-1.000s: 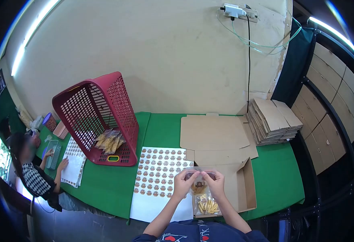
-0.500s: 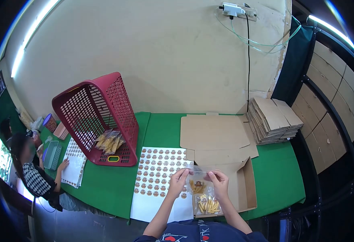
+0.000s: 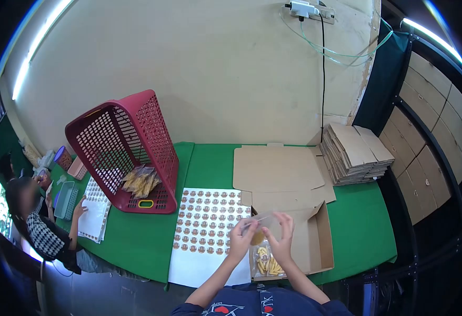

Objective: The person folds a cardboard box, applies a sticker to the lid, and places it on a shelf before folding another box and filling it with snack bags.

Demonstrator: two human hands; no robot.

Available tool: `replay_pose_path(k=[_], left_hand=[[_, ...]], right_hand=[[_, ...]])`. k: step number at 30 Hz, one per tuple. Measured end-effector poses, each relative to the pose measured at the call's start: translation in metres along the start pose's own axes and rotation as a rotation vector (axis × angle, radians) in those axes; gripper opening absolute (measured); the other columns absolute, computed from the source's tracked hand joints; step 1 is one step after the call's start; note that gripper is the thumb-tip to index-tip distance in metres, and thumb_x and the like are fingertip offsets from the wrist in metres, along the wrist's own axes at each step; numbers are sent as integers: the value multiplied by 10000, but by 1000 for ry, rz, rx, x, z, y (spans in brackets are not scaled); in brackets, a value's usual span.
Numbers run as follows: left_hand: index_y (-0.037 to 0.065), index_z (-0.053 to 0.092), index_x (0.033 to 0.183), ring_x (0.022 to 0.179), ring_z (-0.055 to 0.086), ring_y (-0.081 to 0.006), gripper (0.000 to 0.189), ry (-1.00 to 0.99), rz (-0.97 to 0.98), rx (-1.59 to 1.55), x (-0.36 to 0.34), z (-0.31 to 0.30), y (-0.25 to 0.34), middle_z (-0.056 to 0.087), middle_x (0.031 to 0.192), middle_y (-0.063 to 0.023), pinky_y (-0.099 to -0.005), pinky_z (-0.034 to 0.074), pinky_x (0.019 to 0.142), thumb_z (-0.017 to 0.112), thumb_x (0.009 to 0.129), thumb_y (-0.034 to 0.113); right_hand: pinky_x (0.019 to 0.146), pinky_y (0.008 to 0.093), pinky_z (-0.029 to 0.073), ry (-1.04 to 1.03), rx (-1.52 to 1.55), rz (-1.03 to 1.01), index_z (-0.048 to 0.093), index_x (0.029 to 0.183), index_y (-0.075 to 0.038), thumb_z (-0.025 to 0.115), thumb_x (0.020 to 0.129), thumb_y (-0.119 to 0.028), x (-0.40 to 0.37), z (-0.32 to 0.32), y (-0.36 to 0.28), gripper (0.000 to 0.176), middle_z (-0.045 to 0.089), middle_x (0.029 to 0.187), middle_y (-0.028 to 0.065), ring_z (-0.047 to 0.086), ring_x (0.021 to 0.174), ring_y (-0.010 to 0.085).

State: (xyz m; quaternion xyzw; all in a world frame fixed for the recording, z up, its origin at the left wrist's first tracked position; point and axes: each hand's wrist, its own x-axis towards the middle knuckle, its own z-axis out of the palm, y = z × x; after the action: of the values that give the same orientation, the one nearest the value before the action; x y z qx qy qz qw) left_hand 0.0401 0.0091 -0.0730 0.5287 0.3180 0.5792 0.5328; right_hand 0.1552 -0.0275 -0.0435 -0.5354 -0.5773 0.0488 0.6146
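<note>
My left hand (image 3: 240, 241) is closed on the upper part of a clear plastic bag (image 3: 264, 217), which is tilted and folded. Yellowish stick-shaped snacks (image 3: 258, 238) show low in this bag, partly hidden by my hands. My right hand (image 3: 282, 238) is close against the bag's right side, thumb and fingers apart; whether the thumb touches the plastic is hard to tell. Below, another bag of pale yellow snack sticks (image 3: 268, 262) lies in the left front of an open cardboard box (image 3: 323, 247). A sheet of round brown stickers (image 3: 199, 268) lies beside the box, under my left forearm.
A tilted maroon basket (image 3: 154, 139) holding several snack bags (image 3: 140, 181) stands at the left on the green cloth (image 3: 354, 231). Flattened cartons (image 3: 354, 155) are stacked at back right. A co-worker (image 3: 44, 231) sits far left near another sheet (image 3: 95, 213) and a green basket (image 3: 66, 200).
The bag, earlier stretched upright between both hands with its sticker showing, is now tilted and folded. My right hand has come off its top edge, fingers spread. The co-worker's hand has risen slightly.
</note>
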Motion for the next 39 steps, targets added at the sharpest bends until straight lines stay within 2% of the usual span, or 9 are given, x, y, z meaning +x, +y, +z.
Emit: replay_pose_path(k=[2, 5, 8, 26, 29, 30, 32, 35, 39], left_hand=[[-21, 577, 929, 859, 579, -117, 184, -77, -41, 69, 2, -7, 2, 617, 885, -64, -241, 456, 765, 567, 844, 142], [10, 585, 904, 818, 570, -89, 158, -148, -96, 87, 3, -5, 7, 618, 870, -41, -221, 444, 709, 561, 849, 156], [-2, 592, 898, 807, 578, -100, 165, -110, -67, 82, 6, -5, 10, 623, 844, -49, -228, 445, 720, 566, 843, 152], [-26, 597, 826, 759, 572, -112, 273, 56, -7, 188, 22, -16, 25, 627, 764, -53, -245, 434, 728, 440, 906, 183], [-24, 558, 964, 917, 546, -178, 281, -39, -27, 184, 30, -20, 17, 597, 951, -115, -300, 414, 811, 515, 866, 236], [-24, 510, 1032, 978, 508, -212, 340, -4, 82, 359, 30, -19, 15, 557, 1016, -134, -329, 393, 844, 552, 837, 251], [-25, 413, 1169, 1100, 432, -282, 540, 66, 306, 705, 31, -7, 11, 478, 1146, -172, -388, 350, 910, 626, 778, 281], [-17, 245, 1281, 1193, 299, -366, 813, -110, 326, 714, 15, 15, 19, 381, 1224, -193, -461, 267, 967, 702, 691, 307], [-42, 243, 1275, 1099, 434, -346, 680, -107, 124, 519, 26, 4, 4, 427, 1166, -223, -407, 372, 897, 623, 778, 224]], right_hand=[[716, 262, 422, 92, 264, 247, 629, 903, 7, 648, 755, -129, 4, 4, 2, 202, 548, 949, 81, 513, 884, 167], [728, 253, 421, -370, 738, 579, 637, 862, 13, 648, 751, -63, 10, -4, 15, 135, 561, 852, 65, 536, 809, 137], [685, 224, 420, -282, 560, 358, 641, 806, 11, 647, 751, -39, 8, 4, 21, 75, 566, 762, 39, 549, 743, 109], [567, 186, 352, -165, 549, 468, 586, 692, -3, 651, 760, -52, 22, -3, 18, 106, 503, 677, -18, 445, 609, 44], [565, 178, 359, -59, 535, 562, 571, 688, -12, 639, 778, -78, 27, 1, 18, 130, 521, 669, -15, 449, 590, 44], [567, 179, 368, -12, 509, 557, 570, 708, -15, 631, 788, -90, 30, 2, 17, 125, 529, 669, -12, 462, 593, 45], [570, 181, 387, 77, 456, 543, 567, 748, -19, 614, 807, -114, 40, 2, 15, 121, 545, 668, -7, 488, 600, 48], [602, 193, 426, 59, 629, 571, 557, 862, -17, 579, 834, -132, 46, 14, 2, 121, 578, 751, 25, 533, 663, 63], [647, 212, 454, -102, 866, 635, 531, 956, -9, 556, 847, -129, 56, 17, -18, 164, 584, 853, 59, 550, 746, 90]])
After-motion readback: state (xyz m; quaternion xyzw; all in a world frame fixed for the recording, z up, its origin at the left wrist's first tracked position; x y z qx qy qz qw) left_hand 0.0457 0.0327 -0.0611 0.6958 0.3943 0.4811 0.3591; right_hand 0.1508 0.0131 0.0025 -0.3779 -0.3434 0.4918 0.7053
